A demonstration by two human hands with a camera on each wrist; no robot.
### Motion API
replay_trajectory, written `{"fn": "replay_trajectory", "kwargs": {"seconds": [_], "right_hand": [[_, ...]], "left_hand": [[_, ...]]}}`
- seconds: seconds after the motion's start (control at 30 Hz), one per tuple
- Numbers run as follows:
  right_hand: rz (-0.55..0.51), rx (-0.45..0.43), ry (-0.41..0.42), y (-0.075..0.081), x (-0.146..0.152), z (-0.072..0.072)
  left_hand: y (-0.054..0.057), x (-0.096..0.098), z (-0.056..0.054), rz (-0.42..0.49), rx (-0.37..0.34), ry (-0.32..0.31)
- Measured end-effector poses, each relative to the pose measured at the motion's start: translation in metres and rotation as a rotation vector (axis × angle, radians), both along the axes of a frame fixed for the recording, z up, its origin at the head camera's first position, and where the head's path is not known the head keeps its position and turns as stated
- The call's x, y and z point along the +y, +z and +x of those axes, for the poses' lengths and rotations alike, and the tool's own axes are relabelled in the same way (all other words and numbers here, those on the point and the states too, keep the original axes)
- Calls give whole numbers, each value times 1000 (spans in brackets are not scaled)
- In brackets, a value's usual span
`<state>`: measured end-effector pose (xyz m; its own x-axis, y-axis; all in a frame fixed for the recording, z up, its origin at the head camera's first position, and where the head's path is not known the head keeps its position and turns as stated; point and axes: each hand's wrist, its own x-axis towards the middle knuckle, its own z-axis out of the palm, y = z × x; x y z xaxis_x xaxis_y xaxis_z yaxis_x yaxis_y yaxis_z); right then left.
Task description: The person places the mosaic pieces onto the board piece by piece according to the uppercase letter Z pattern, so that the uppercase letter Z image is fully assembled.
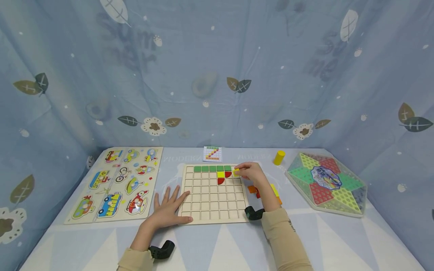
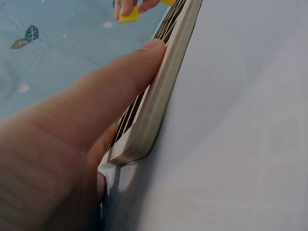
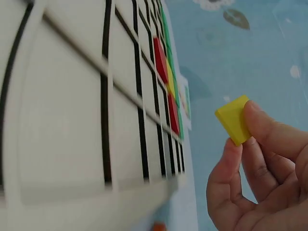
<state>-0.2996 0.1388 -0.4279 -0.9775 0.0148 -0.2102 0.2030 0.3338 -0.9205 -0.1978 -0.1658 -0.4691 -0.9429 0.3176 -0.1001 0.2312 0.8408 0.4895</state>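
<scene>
Tile, yellow, pinched in right grip.

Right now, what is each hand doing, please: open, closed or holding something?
Left hand: open, touching the board.
Right hand: holding a yellow square piece.

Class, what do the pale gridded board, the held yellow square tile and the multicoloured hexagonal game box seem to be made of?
Pale gridded board: probably matte wood; its thick edge shows faint layers, suggesting plywood.
Yellow square tile: painted wood or plastic, unclear which; smooth, evenly coloured faces.
Multicoloured hexagonal game box: likely smooth plastic; its pale areas look translucent.
</scene>
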Motion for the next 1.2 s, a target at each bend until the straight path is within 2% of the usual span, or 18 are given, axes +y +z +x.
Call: {"fn": "replay_trajectory", "kwargs": {"seconds": [0.23,0.37,0.53,0.83,1.0,1.1,1.2], "right_hand": [[-29,18,168,1,-34,-3],[75,33,263,1,-48,-8],[246,92,343,-4,-58,-12],[470,151,380,-13,-69,-12],[561,186,388,-11,-71,-12],[549,220,370,-8,-67,-11],[486,231,336,-6,-61,-10]], "left_hand": [[0,-1,0,-1,3,-11],[0,-1,0,5,5,-12],[-1,-1,0,-1,7,-6],[-3,-1,-2,-10,2,2],[-2,-1,-2,-5,0,3],[-2,-1,-3,-6,-1,2],[-2,-1,-2,-5,-1,-1]]}}
